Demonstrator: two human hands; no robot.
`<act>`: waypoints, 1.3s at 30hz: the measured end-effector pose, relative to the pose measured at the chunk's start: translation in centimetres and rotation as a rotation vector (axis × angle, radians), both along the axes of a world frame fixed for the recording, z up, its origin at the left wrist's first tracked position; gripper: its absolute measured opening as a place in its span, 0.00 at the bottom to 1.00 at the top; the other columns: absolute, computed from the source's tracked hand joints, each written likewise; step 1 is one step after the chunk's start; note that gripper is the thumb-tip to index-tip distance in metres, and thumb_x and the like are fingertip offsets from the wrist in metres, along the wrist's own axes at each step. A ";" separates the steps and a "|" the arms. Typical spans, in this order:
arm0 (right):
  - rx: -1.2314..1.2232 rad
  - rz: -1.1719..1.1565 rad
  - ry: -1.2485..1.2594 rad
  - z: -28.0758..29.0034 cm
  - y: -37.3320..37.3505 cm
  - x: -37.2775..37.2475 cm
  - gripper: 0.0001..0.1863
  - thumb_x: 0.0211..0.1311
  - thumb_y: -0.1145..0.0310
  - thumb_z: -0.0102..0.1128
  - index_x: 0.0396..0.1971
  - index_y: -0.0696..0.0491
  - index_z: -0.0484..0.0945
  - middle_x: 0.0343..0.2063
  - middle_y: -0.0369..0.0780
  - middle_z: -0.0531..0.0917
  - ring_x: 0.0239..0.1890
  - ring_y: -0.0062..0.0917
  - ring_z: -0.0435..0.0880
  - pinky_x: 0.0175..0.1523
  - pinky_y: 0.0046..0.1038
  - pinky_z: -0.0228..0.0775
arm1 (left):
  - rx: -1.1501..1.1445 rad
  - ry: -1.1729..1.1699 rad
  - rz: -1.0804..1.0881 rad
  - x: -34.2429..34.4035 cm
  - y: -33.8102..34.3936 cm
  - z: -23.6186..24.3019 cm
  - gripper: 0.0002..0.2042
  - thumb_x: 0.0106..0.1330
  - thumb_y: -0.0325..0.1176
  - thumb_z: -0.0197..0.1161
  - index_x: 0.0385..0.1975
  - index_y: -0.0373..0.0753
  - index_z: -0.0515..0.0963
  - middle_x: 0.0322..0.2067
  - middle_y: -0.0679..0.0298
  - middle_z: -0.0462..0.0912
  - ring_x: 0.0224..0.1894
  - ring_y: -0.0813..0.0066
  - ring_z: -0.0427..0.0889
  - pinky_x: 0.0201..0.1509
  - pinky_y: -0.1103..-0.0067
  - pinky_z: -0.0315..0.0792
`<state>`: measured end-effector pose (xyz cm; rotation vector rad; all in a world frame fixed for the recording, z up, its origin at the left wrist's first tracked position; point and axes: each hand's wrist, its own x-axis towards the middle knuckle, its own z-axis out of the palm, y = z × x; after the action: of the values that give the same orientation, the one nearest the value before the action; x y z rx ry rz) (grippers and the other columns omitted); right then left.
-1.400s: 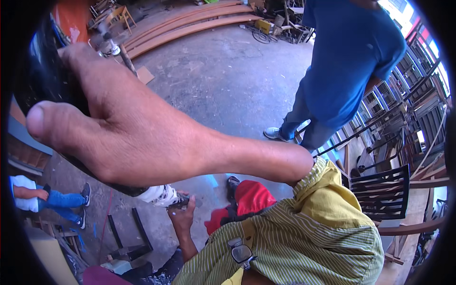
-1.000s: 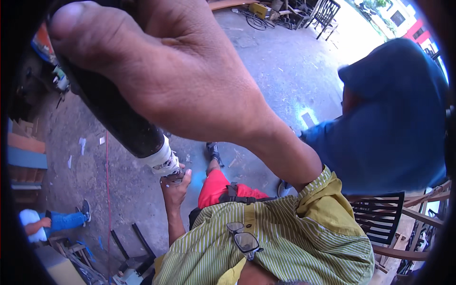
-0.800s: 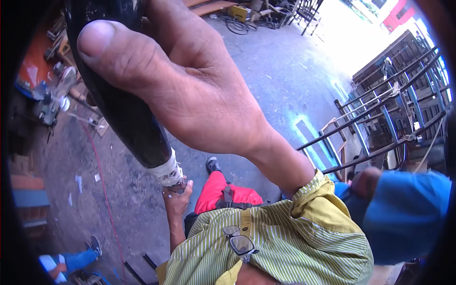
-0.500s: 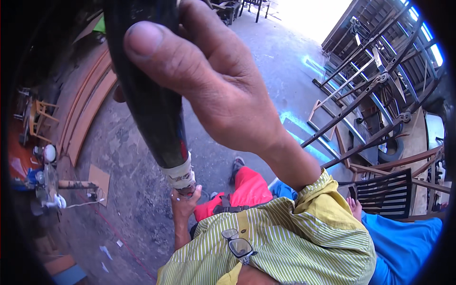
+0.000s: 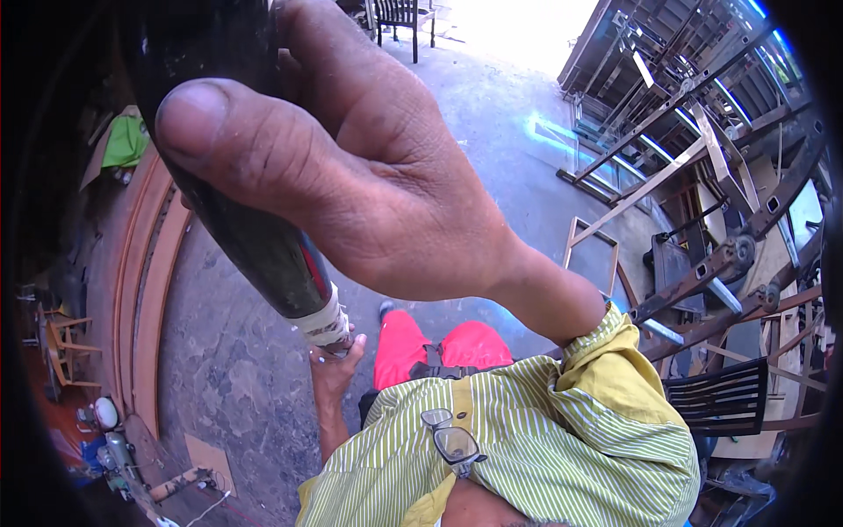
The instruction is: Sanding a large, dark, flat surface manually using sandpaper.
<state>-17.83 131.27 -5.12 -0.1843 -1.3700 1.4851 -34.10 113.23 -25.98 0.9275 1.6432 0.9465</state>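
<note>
In front of the striped shirt (image 5: pixel 544 430), clamps a black tube (image 5: pixel 263 263) in the right hand (image 5: pixel 386 193), nearer the camera, slanting down rightward to the left hand (image 5: pixel 334 379), wrapped around its white-taped end (image 5: pixel 325 326).

Passage over floor (image 5: pixel 492 149), planks (image 5: pixel 156 299) left, metal frames (image 5: pixel 707 270) right, black tube (image 5: pixel 250 241) perhaps blocking dim upper left

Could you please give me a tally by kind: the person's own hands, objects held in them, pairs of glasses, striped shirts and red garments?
Hands: 2, left hand and right hand
Held objects: 1, long black object
Pairs of glasses: 1
Striped shirt: 1
Red garment: 1
Total: 6
</note>
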 end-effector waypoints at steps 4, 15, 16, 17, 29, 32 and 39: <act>-0.028 -0.144 0.075 -5.8 10.5 2.1 0.17 0.57 0.66 0.49 0.40 0.62 0.62 0.25 0.37 0.72 0.30 0.15 0.69 0.36 0.20 0.64 | 0.106 -0.011 -0.062 1.1 12.4 -6.3 0.12 0.46 0.26 0.64 0.31 0.33 0.72 0.26 0.66 0.75 0.28 0.83 0.73 0.32 0.85 0.68; 0.033 -0.461 0.011 -14.5 42.5 10.3 0.15 0.57 0.65 0.49 0.38 0.62 0.65 0.27 0.37 0.74 0.30 0.16 0.71 0.37 0.20 0.65 | 0.027 -0.044 -0.473 5.6 47.7 -16.0 0.15 0.47 0.23 0.62 0.35 0.36 0.68 0.31 0.66 0.73 0.32 0.82 0.72 0.36 0.84 0.69; 0.060 -0.502 0.014 -15.4 45.3 11.4 0.15 0.57 0.65 0.49 0.37 0.62 0.66 0.26 0.37 0.74 0.30 0.16 0.71 0.36 0.20 0.65 | 0.030 -0.039 -0.472 6.6 50.7 -17.0 0.15 0.47 0.22 0.62 0.35 0.36 0.68 0.31 0.66 0.73 0.32 0.82 0.72 0.36 0.84 0.69; 0.087 -0.535 0.015 -16.5 48.0 12.3 0.15 0.57 0.65 0.49 0.37 0.62 0.66 0.25 0.37 0.74 0.29 0.16 0.71 0.35 0.20 0.66 | 0.000 -0.030 -0.474 7.6 53.5 -18.0 0.15 0.47 0.22 0.62 0.35 0.36 0.69 0.31 0.66 0.73 0.32 0.82 0.72 0.35 0.84 0.69; -0.006 -0.355 -0.022 -24.6 76.6 23.0 0.14 0.57 0.68 0.49 0.36 0.63 0.65 0.24 0.39 0.75 0.28 0.17 0.72 0.34 0.22 0.66 | 0.052 -0.118 -0.366 19.9 82.7 -26.4 0.14 0.47 0.21 0.62 0.34 0.37 0.69 0.32 0.65 0.72 0.35 0.81 0.71 0.38 0.84 0.67; 0.002 -0.365 -0.022 -27.6 84.1 25.3 0.14 0.57 0.67 0.49 0.36 0.64 0.65 0.24 0.40 0.75 0.29 0.18 0.72 0.35 0.22 0.66 | 0.018 -0.143 -0.369 22.8 89.9 -28.8 0.14 0.48 0.22 0.62 0.34 0.37 0.69 0.32 0.66 0.72 0.35 0.80 0.71 0.38 0.83 0.67; 0.024 -0.425 -0.054 -35.9 102.6 29.8 0.16 0.57 0.67 0.48 0.37 0.64 0.64 0.26 0.42 0.75 0.30 0.21 0.73 0.37 0.24 0.66 | 0.049 -0.213 -0.423 27.7 109.4 -36.9 0.13 0.48 0.21 0.62 0.34 0.37 0.69 0.33 0.65 0.72 0.36 0.80 0.71 0.39 0.84 0.67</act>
<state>11.93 233.86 -40.98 -0.4727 -1.2933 1.1145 -6.44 222.66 -62.90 1.1120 1.1866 0.7646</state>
